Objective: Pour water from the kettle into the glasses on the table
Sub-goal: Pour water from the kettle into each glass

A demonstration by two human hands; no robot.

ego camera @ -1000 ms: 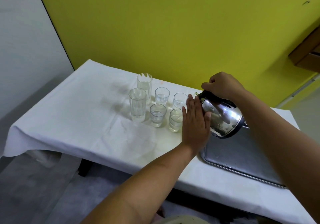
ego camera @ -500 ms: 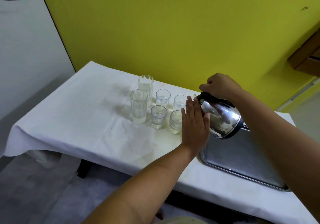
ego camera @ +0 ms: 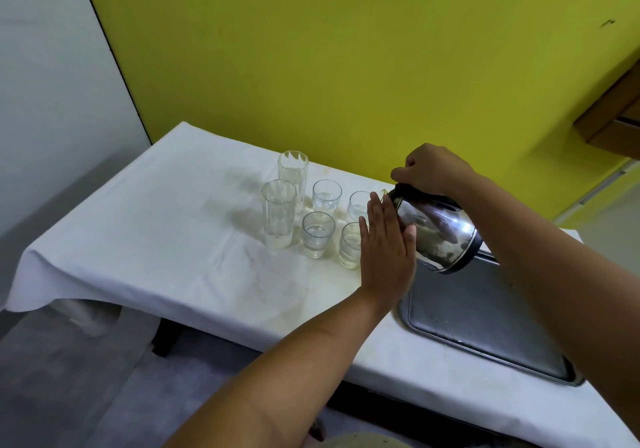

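A shiny steel kettle hangs tilted, spout to the left, over the right end of a group of several clear glasses. My right hand is closed on its black handle from above. My left hand lies flat with fingers together against the kettle's left side, partly covering the two right-hand glasses. Two tall glasses stand at the left, two short ones in the middle. All hold some water. The spout's tip and any stream are hidden.
The table wears a white cloth with damp stains in front of the glasses. A metal tray lies at the right, under the kettle's base. A yellow wall runs right behind the table. A wooden shelf juts out at the far right.
The kettle and both hands have stayed almost in place, with the kettle perhaps tipped a little more. The glasses have not moved.
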